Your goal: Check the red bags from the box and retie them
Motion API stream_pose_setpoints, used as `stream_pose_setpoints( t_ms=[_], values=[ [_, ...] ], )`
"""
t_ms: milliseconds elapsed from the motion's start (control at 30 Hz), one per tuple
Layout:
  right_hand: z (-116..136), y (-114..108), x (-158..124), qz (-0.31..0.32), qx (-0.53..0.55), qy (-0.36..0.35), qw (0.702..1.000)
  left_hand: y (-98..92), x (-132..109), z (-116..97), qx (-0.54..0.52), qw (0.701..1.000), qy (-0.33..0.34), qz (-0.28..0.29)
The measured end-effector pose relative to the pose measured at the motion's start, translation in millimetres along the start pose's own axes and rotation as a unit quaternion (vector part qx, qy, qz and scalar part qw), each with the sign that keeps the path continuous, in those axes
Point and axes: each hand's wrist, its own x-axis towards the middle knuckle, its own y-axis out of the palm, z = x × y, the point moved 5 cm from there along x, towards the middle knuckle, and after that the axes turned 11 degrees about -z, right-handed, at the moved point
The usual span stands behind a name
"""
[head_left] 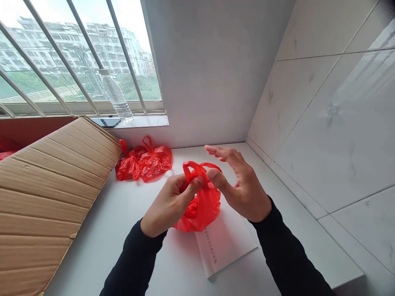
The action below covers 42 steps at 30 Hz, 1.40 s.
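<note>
A small red plastic bag [202, 205] stands on the white counter, partly on a white booklet [226, 242]. My left hand [169, 203] is closed, pinching the bag's twisted handles at the top. My right hand [240, 185] sits just right of the bag, thumb pressed against the handle loop, its other fingers stretched out and spread. Both arms wear black sleeves.
Two tied red bags [145, 162] lie at the back by the wall. A large cardboard box flap [52, 193] fills the left side. A clear water bottle [115, 96] and a dark phone [106, 122] rest on the window sill. Tiled wall [333, 123] bounds the right.
</note>
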Motion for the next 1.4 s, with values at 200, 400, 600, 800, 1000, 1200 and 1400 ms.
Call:
stream_pose_setpoints(
  t_ms=[200,400,600,800,1000,1200,1400],
  values=[
    [-21.1,12.9,3.9,0.068,0.056,0.077,0.993,-9.4,7.3,13.6,-0.059,0.996,-0.052,-0.043],
    [-21.3,15.6,3.2,0.011,0.087,0.096,0.992,-15.8,12.5,21.2,-0.215,0.969,-0.082,-0.088],
    [-18.1,24.0,0.9,0.056,0.084,0.074,0.992,-15.5,9.8,12.1,-0.202,0.977,-0.060,-0.045],
    [-17.6,23.8,1.0,0.139,0.050,0.035,0.988,-16.4,11.0,10.0,-0.190,0.980,-0.022,-0.050],
    [-28.1,25.4,3.5,0.137,0.040,0.040,0.989,-21.1,13.1,14.1,-0.117,0.991,-0.036,-0.056],
    [-30.3,28.2,3.6,0.120,0.034,0.045,0.991,-29.5,14.0,14.1,-0.091,0.993,-0.022,-0.070],
    [-43.8,40.2,1.3,0.164,0.114,0.101,0.975,-24.5,6.3,5.5,-0.015,1.000,0.012,0.007]
  ],
)
